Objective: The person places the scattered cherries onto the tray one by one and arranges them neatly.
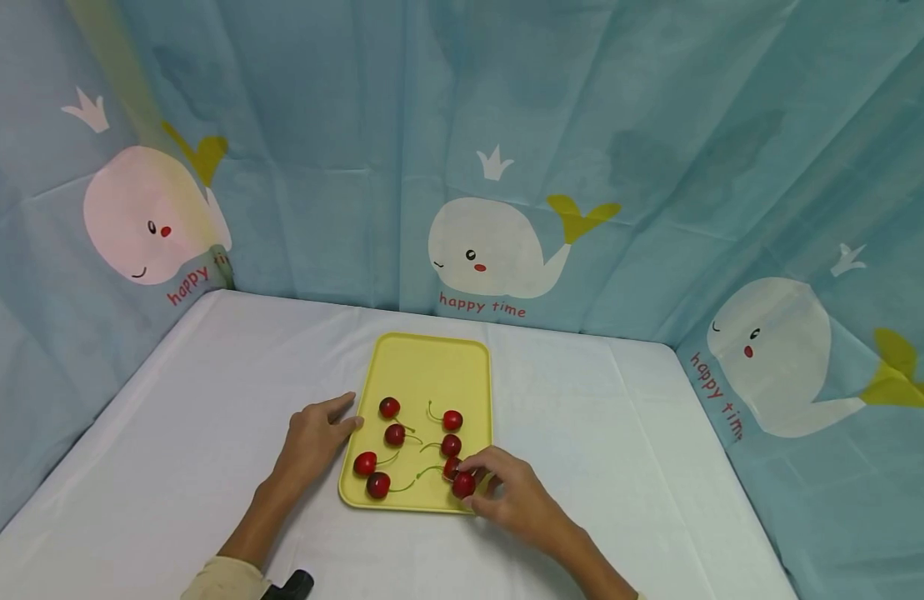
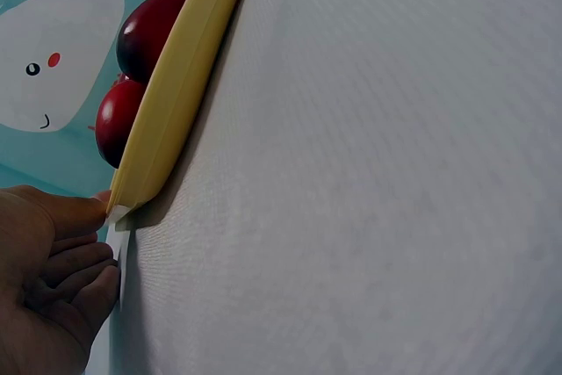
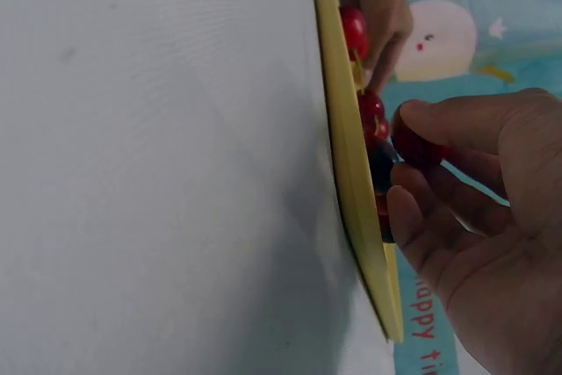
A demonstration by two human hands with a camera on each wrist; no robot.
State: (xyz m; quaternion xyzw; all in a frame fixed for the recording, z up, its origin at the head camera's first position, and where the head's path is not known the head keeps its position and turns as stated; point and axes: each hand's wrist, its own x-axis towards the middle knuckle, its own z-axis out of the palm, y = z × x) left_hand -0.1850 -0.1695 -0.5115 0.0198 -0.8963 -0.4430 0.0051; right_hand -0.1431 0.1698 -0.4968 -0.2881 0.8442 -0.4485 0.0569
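At the near right corner of the yellow tray [image 1: 432, 362], my right hand [image 1: 516, 498] pinches a dark red cherry [image 1: 464, 485] between thumb and fingertips. In the right wrist view the held cherry [image 3: 416, 140] sits above the rim, beside other cherries. Right behind it lies another cherry [image 1: 450, 468], partly covered by the fingers. My left hand [image 1: 312, 437] touches the tray's left rim with its thumb, index finger extended along the edge. Several cherries with green stems lie in a left column, including a cherry [image 1: 378, 485] at the near end; others form a right column.
A white cloth [image 1: 619, 433] covers the table under the tray. Blue curtains printed with whales [image 1: 499, 250] stand behind and at both sides. A black object [image 1: 291, 586] shows by the left sleeve [image 1: 223, 578].
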